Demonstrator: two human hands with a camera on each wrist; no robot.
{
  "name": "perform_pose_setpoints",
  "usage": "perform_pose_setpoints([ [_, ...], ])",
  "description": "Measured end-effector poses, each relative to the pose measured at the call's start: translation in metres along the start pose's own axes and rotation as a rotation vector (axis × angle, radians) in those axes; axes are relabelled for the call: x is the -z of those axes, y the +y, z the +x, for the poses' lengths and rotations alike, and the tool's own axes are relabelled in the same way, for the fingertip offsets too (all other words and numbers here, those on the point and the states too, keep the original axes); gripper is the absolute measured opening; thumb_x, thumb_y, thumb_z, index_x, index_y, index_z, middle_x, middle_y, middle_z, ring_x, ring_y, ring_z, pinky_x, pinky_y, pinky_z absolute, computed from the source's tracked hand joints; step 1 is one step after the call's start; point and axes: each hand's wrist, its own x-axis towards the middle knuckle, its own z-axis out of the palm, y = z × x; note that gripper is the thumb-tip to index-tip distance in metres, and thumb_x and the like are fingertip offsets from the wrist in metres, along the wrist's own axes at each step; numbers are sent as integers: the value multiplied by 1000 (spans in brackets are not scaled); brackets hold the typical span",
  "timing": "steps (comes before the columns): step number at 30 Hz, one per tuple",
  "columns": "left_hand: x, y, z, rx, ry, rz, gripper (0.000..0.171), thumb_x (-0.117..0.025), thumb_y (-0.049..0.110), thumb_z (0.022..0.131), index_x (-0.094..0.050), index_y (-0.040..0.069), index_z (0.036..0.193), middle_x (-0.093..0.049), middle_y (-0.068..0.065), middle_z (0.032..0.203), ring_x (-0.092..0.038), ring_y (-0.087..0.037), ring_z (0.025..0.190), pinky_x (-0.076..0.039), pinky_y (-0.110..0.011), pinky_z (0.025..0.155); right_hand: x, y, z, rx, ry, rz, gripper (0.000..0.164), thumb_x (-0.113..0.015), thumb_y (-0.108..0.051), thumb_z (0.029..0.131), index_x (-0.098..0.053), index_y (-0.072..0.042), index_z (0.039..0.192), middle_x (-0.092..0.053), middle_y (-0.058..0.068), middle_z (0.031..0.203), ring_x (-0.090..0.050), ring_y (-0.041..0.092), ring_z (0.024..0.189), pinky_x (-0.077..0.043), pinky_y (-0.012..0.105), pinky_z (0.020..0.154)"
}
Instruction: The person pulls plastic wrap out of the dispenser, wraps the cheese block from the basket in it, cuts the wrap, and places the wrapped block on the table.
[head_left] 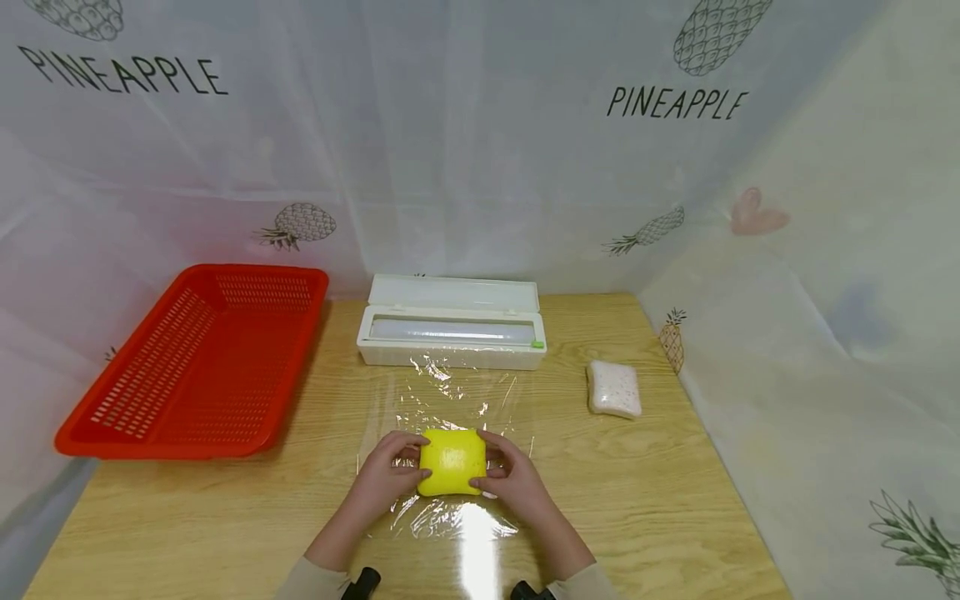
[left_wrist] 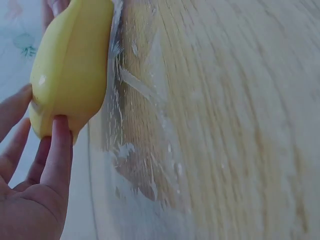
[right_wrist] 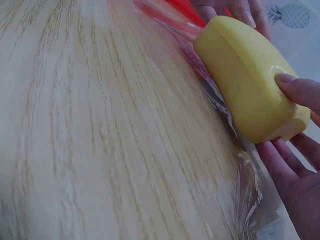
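A yellow bar of soap (head_left: 453,462), smooth and pillow-shaped, is held between both hands over a sheet of clear plastic wrap (head_left: 442,400). My left hand (head_left: 388,471) grips its left end, thumb and fingers on the edges. At the opposite end, my right hand (head_left: 516,477) pinches it the same way. In the left wrist view, the soap (left_wrist: 75,65) sits at the fingertips beside the crinkled wrap (left_wrist: 135,165). Seen from the right wrist, the thumb presses the top of the soap (right_wrist: 245,80) while fingers support it underneath.
Behind the sheet stands a white wrap dispenser (head_left: 452,357) with its lid raised and a roll inside. A red plastic basket (head_left: 273,417) is at the left. On the right lies a pale speckled bar (head_left: 615,390). Patterned cloth (head_left: 465,167) hangs behind the wooden table (head_left: 660,517).
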Motion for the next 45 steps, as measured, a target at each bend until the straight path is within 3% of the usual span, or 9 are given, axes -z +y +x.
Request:
perform_pose_setpoints([
  [8, 0, -3, 5, 31, 60, 21, 40, -80, -6, 75, -67, 6, 111, -57, -8, 113, -62, -29, 101, -56, -25, 76, -3, -9, 5, 10, 36, -142, 70, -80, -5, 80, -48, -5, 142, -59, 16, 111, -60, 21, 84, -54, 24, 74],
  [13, 6, -8, 5, 46, 63, 20, 41, -79, -2, 78, -65, 5, 116, -58, -9, 115, -62, -27, 101, -55, -26, 78, -4, -35, -3, 69, 40, -140, 64, -77, 4, 80, -49, 4, 137, -55, 23, 123, -60, 33, 94, -55, 29, 77],
  [15, 12, -10, 2, 32, 52, 55, 41, -80, 0, 78, -65, 5, 116, -59, -9, 112, -62, -25, 98, -55, -27, 78, 2, -36, -7, 123, 44, -154, 58, -77, 6, 79, -53, 5, 132, -54, 23, 124, -59, 36, 97, -55, 31, 78],
  [22, 44, -24, -23, -140, -54, 314, 31, -83, 11, 77, -68, 12, 104, -62, 3, 95, -59, -14, 85, -52, -27, 72, 35, -17, -34, 137, 68, -186, 41, -76, 6, 79, -61, 6, 117, -60, 26, 109, -56, 46, 96, -53, 38, 84],
  [26, 59, -36, -37, -245, -134, 373, 31, -84, 22, 76, -68, 17, 102, -62, 8, 96, -58, -9, 88, -50, -28, 79, 56, 8, -44, 189, 8, -258, 35, -77, 0, 80, -64, 3, 114, -64, 20, 108, -60, 36, 99, -51, 31, 90],
  [30, 71, -43, -44, -364, -165, 512, 39, -87, 38, 67, -66, 26, 98, -59, 17, 97, -54, -6, 92, -47, -32, 81, 73, 20, -50, 365, -51, -437, 33, -82, -13, 78, -70, -8, 108, -67, 5, 105, -60, 20, 98, -46, 23, 91],
  [35, 84, -48, -53, -430, -208, 692, 48, -86, 56, 56, -62, 37, 94, -50, 24, 97, -47, -5, 94, -40, -37, 77, 88, 26, -57, 576, -42, -650, 38, -88, -27, 69, -71, -18, 102, -66, -7, 100, -54, 12, 95, -34, 23, 92],
  [40, 91, -52, -59, -477, -238, 732, 50, -86, 56, 50, -62, 41, 91, -46, 24, 96, -43, -7, 96, -35, -39, 78, 96, 31, -62, 616, -79, -729, 47, -89, -37, 64, -72, -22, 105, -62, -10, 104, -48, 11, 99, -25, 24, 93],
  [45, 97, -54, -58, -532, -237, 716, 49, -90, 41, 51, -63, 40, 91, -50, 22, 101, -44, -6, 96, -39, -38, 78, 101, 33, -64, 623, -133, -760, 49, -89, -38, 62, -72, -24, 107, -59, -9, 107, -46, 11, 103, -24, 27, 92],
])
